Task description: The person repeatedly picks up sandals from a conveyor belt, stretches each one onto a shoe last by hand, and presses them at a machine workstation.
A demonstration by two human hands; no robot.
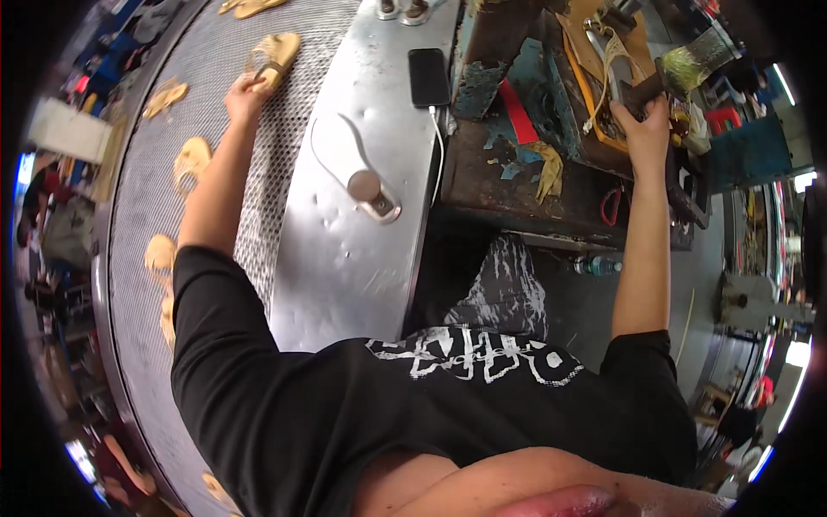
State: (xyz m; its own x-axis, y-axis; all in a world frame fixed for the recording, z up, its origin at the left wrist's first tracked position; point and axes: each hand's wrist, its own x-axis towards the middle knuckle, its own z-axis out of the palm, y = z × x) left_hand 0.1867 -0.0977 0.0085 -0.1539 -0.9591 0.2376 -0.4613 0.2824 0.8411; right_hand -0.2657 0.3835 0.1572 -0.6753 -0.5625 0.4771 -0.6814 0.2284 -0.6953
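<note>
Tan sandal [274, 59]: lies on the perforated conveyor [146, 207], far left.
Left hand [245, 93]: fingers closed on the sandal's heel end; a firmer grip looks wise before lifting.
Phone [428, 76]: charging on the metal table [345, 250].
Right hand [644, 121]: clamped on a dark tool [642, 90] at the workbench [517, 172].

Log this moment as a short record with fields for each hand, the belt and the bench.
left hand: left hand grips a tan sandal on the perforated conveyor belt
right hand: right hand rests on a dark tool on the workbench
belt: more tan sandals spaced along it
metal ledge: black phone with white cable
bench: worn, paint-stained, red strip
</note>
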